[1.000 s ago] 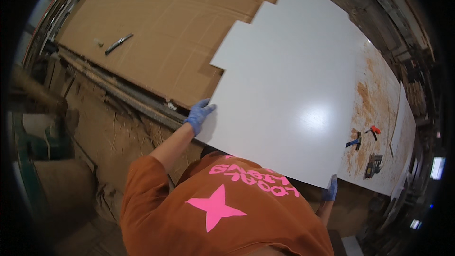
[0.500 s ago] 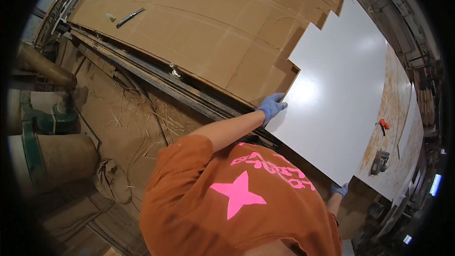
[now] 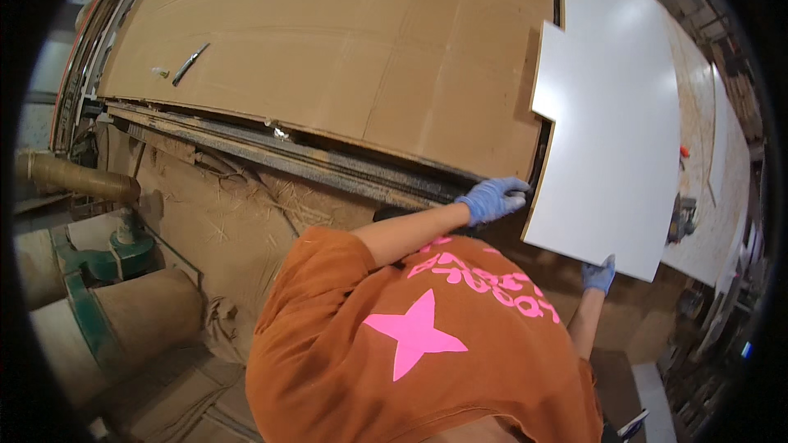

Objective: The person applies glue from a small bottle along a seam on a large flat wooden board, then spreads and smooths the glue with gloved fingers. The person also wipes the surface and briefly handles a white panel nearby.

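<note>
A large white panel (image 3: pixel 607 131) with a stepped, notched left edge lies to the right of a brown cardboard sheet (image 3: pixel 345 49). My right hand (image 3: pixel 599 275), in a blue glove, grips its near edge close to the right corner, thumb on top and the other fingers underneath, out of sight. My left hand (image 3: pixel 492 199), gloved too, is by the cardboard's near right corner. Its fingers stretch toward the panel's left edge, apart from one another; whether the tips touch the panel I cannot tell.
A slim dark hand tool (image 3: pixel 190 64) lies on the cardboard at left. Metal rails (image 3: pixel 328 160) run along the table's near side. Beyond the panel, a scuffed board (image 3: pixel 714 221) bears a dark tool (image 3: pixel 681 220). Large pipes with green fittings (image 3: pixel 123 254) stand at lower left.
The white panel has shifted right off the cardboard, exposing a dark gap between them. My left hand has moved right and its grip on the panel's corner has loosened. My right hand has moved slightly farther away.
</note>
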